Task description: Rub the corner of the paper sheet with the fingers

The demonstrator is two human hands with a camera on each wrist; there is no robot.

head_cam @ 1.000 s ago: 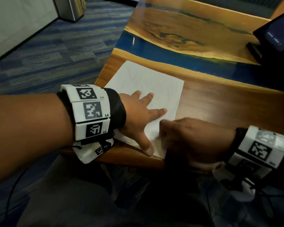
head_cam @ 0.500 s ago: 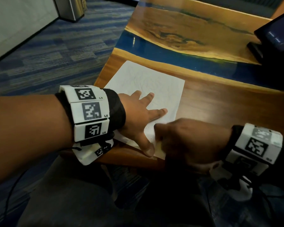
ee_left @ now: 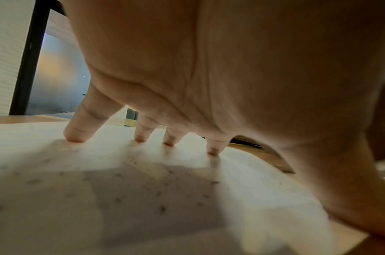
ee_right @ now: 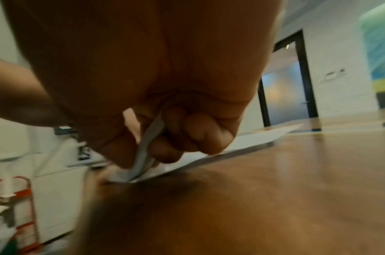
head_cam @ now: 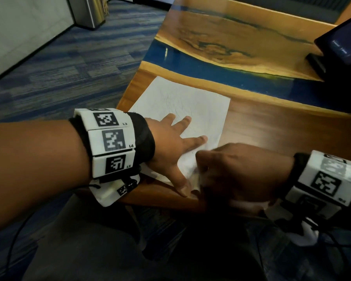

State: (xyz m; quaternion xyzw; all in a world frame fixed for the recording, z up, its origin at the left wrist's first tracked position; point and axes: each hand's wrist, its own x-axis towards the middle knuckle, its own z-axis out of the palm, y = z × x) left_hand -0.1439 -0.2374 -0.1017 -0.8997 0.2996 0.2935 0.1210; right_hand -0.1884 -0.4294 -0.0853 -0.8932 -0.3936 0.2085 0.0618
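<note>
Paper sheet lies flat on the wooden table, under and ahead of the left hand. Left hand spread, straight fingers pressing down on the sheet, thumb out toward the near edge. Right hand just beside that thumb, fingers curled, pinching the sheet's near corner between thumb and fingertips; corner lifted off the table. Dark screen well beyond the right hand. Blue carpet off past the left hand.
</note>
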